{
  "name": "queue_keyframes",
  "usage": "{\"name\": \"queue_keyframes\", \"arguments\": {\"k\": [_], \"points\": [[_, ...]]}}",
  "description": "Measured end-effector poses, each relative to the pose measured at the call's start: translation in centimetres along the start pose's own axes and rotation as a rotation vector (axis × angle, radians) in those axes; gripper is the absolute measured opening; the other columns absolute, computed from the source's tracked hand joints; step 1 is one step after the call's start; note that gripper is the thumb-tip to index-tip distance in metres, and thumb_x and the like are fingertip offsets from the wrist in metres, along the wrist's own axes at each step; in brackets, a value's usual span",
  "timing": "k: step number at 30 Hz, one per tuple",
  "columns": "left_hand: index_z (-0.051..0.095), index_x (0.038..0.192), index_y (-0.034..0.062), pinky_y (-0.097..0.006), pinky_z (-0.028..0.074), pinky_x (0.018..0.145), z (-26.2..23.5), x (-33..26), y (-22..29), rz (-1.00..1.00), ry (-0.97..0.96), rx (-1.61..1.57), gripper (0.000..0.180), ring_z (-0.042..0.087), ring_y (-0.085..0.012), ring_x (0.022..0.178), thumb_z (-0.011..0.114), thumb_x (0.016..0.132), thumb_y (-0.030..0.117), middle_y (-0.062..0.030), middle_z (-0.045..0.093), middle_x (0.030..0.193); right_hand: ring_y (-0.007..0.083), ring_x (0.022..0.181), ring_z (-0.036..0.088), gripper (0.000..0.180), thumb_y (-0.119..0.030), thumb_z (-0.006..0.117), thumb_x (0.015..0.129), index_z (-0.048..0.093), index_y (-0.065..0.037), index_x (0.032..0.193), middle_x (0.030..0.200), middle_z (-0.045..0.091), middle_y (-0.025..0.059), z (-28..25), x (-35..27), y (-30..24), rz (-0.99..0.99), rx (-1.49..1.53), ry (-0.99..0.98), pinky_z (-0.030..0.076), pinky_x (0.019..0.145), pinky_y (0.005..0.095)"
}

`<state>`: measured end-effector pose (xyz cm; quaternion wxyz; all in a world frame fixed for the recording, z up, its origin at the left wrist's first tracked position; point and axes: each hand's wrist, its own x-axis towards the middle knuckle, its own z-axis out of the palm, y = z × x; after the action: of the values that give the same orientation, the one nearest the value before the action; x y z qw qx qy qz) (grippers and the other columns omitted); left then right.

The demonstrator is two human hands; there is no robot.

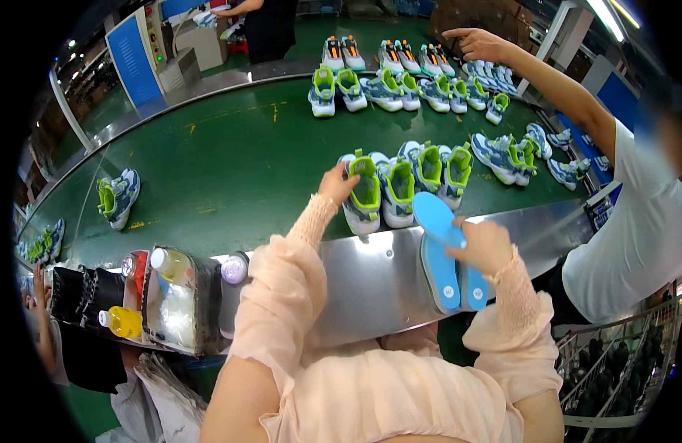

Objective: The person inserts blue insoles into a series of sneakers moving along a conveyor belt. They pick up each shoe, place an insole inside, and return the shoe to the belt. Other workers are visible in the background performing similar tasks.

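Observation:
My left hand [338, 182] grips the side of a blue-grey and white sneaker [361, 210] with a lime-green lining, its heel toward me. Close beside it on the right stand several matching sneakers [398, 196] in a row on the green belt. In my right hand [482, 245] is a light-blue insole [434, 214], tilted up near the row. Below that hand, more blue insoles [440, 277] lie on the metal ledge, with white round stickers on their ends.
The green conveyor belt [230, 155] carries more sneakers [119, 198] at the left and far side. A co-worker's arm [555, 77] reaches over from the right. Bottles [124, 322] and a plastic-lined box [180, 303] stand left of the metal ledge [355, 288]. A wire rack [614, 369] is lower right.

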<state>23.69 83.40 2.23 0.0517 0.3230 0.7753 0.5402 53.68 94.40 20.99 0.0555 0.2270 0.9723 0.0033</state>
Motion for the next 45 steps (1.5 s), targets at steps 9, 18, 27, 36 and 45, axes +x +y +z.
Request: {"name": "queue_keyframes", "arguments": {"k": [9,18,27,36,45], "points": [[0.064,0.086,0.0025,-0.046,0.048,0.072,0.0,0.6,0.9,-0.130,0.078,0.306,0.040,0.060,-0.0389,0.080,0.055,0.082,0.041,-0.0213,0.063,0.082,0.0323,0.080,0.063,0.050,-0.038,0.068,0.071,0.060,-0.010,0.112,0.083,0.065,0.0152,8.2,-5.3,2.3,0.188,0.163,0.105,0.049,0.070,0.0419],[0.061,0.105,0.0034,-0.037,0.048,0.078,-0.1,1.2,-2.3,-0.056,-0.160,-0.074,0.033,0.063,-0.0287,0.088,0.058,0.083,0.028,-0.0176,0.065,0.093,0.0304,0.076,0.063,0.028,-0.030,0.068,0.070,0.069,-0.007,0.086,0.080,0.066,0.0131,-2.0,6.3,-3.7,-0.288,0.081,0.028,0.050,0.069,0.0385],[0.058,0.105,0.0040,-0.039,0.047,0.080,0.0,0.9,-1.8,0.021,-0.177,-0.049,0.031,0.060,-0.0354,0.092,0.055,0.085,0.027,-0.0206,0.063,0.097,0.0262,0.096,0.063,0.028,-0.018,0.065,0.073,0.067,-0.007,0.100,0.103,0.065,0.0122,5.3,18.1,-11.8,-0.316,-0.229,-0.163,0.051,0.079,0.0387],[0.056,0.114,0.0055,-0.038,0.045,0.087,-0.7,-0.3,-0.4,-0.043,-0.187,-0.045,0.032,0.057,-0.0355,0.101,0.051,0.087,0.023,-0.0204,0.061,0.106,0.0304,0.098,0.061,0.033,-0.024,0.055,0.082,0.064,-0.003,0.105,0.104,0.063,0.0166,13.7,24.7,-13.5,0.154,0.501,-0.104,0.048,0.083,0.0379],[0.055,0.091,0.0044,-0.040,0.048,0.069,-1.8,-1.9,8.1,0.454,0.307,0.514,0.016,0.057,-0.0287,0.083,0.059,0.080,0.016,-0.0135,0.057,0.090,0.0303,0.090,0.062,0.032,-0.026,0.054,0.086,0.063,0.001,0.100,0.095,0.064,0.0192,9.8,11.3,-4.9,-0.315,1.085,0.235,0.046,0.078,0.0355]]}}
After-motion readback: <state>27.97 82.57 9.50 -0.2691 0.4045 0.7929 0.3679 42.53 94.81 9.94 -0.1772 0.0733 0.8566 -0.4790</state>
